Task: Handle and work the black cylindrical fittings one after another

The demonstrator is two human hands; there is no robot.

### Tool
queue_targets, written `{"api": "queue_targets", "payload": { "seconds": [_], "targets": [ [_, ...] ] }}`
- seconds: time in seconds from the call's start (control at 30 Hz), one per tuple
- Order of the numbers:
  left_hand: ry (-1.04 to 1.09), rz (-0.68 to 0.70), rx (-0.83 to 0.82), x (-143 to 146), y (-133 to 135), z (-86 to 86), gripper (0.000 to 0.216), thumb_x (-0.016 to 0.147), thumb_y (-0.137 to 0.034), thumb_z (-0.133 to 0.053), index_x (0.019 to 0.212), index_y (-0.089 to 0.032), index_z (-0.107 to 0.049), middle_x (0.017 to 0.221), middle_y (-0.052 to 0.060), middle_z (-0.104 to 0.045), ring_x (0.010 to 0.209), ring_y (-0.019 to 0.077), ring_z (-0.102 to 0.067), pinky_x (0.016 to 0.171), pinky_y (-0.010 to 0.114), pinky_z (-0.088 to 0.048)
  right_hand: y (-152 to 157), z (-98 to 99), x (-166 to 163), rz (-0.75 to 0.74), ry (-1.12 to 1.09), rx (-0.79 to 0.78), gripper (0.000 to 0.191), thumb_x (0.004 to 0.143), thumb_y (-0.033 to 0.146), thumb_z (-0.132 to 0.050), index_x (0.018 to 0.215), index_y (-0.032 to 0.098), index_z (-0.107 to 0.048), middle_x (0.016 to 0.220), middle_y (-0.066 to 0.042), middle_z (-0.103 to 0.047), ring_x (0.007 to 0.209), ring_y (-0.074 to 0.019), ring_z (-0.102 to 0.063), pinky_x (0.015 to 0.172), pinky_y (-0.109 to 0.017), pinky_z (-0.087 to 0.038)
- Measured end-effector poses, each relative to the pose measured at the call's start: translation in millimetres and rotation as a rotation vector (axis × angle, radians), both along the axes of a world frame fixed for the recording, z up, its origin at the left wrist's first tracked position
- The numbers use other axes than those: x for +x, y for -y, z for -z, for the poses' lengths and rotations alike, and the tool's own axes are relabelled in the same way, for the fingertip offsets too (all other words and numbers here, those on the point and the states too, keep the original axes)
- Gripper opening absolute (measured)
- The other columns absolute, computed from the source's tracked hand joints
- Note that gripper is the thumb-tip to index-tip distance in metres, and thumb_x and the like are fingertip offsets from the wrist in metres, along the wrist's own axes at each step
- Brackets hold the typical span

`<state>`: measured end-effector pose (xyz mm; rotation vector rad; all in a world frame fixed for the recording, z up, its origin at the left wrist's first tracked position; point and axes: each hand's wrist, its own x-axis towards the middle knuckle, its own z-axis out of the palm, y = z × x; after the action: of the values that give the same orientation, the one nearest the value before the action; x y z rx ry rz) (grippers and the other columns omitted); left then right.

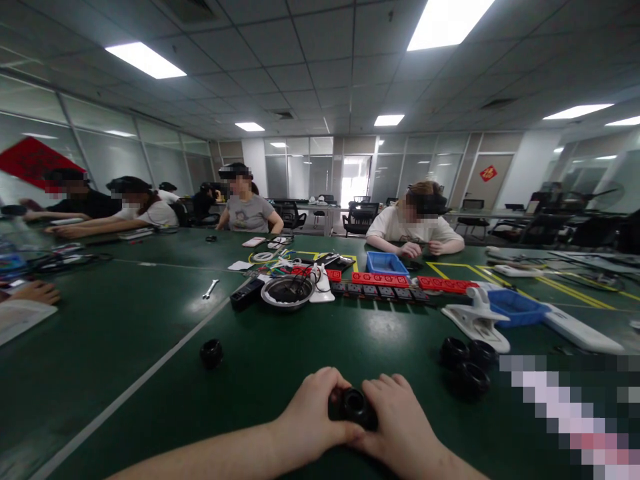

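Low in the head view, my left hand (313, 413) and my right hand (399, 421) come together around a glossy black round part (364, 415) with a hollow centre. Thumbs and fingers of both hands are closed on its sides, and its open end faces up. Its lower part is hidden by my hands. A similar black ring-shaped part (211, 355) lies apart on the left. To the right, three more of these black parts (471, 381) sit grouped close together on the green table (165, 427).
Beyond my hands are a metal dish (287, 303) with dark cables, red strips (380, 279), a wrench (211, 289), a blue tray (520, 308) and a white clamp stand (473, 320). Several people sit around the table. A co-worker's hand (37, 292) rests at the left edge.
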<state>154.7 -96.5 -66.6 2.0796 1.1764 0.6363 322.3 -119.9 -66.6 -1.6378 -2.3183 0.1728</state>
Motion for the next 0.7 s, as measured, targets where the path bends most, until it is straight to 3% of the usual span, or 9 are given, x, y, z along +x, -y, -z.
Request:
{"api": "queue_targets", "payload": {
  "seconds": [0.17,0.27,0.37,0.53,0.7],
  "targets": [
    [0.058,0.165,0.021,-7,-6,-6.1,0.037,0.058,-0.026,-0.078,0.089,-0.019,-0.058,0.087,-0.002,-0.053,0.081,0.0168,-0.050,0.069,0.024,-0.038,-2,-13.3,14,-0.179,-0.227,-0.263,0.054,0.054,0.029,-0.074,0.103,0.020,-0.055,0.100,-0.004,-0.057,0.092,-0.0226,-0.050,0.078,-0.031,-0.036],
    [0.074,0.262,-0.036,-11,-10,-7.6,0.042,0.059,-0.026,-0.078,0.097,-0.021,-0.059,0.092,-0.001,-0.053,0.084,0.0165,-0.050,0.068,0.023,-0.039,-3,-18.2,21,-0.222,-0.297,-0.388,0.039,0.060,0.019,-0.069,0.098,0.020,-0.059,0.093,-0.001,-0.059,0.086,-0.0186,-0.052,0.073,-0.027,-0.038],
    [0.078,0.294,-0.122,-12,-10,-6.8,0.047,0.058,-0.025,-0.079,0.101,-0.023,-0.058,0.093,-0.001,-0.053,0.082,0.0158,-0.051,0.067,0.022,-0.040,-5,-18.1,22,-0.177,-0.287,-0.437,0.033,0.056,0.017,-0.073,0.086,0.018,-0.060,0.082,0.001,-0.059,0.075,-0.0156,-0.052,0.062,-0.023,-0.036],
    [0.059,0.234,-0.065,-9,-5,-5.9,0.045,0.054,-0.028,-0.081,0.092,-0.021,-0.059,0.087,-0.003,-0.053,0.077,0.0153,-0.050,0.065,0.022,-0.039,-2,-5.4,9,-0.033,-0.137,-0.298,0.044,0.044,0.040,-0.079,0.072,0.017,-0.054,0.075,0.000,-0.058,0.067,-0.0166,-0.050,0.054,-0.023,-0.030],
    [-0.029,0.052,-0.010,-4,-1,-5.5,0.046,0.049,-0.030,-0.082,0.087,-0.019,-0.058,0.082,-0.003,-0.051,0.073,0.0155,-0.049,0.061,0.022,-0.037,5,2.4,-3,0.036,-0.002,-0.059,0.036,0.062,0.050,-0.066,0.074,0.018,-0.057,0.075,-0.006,-0.061,0.072,-0.0234,-0.052,0.066,-0.033,-0.031]
  ]
}}
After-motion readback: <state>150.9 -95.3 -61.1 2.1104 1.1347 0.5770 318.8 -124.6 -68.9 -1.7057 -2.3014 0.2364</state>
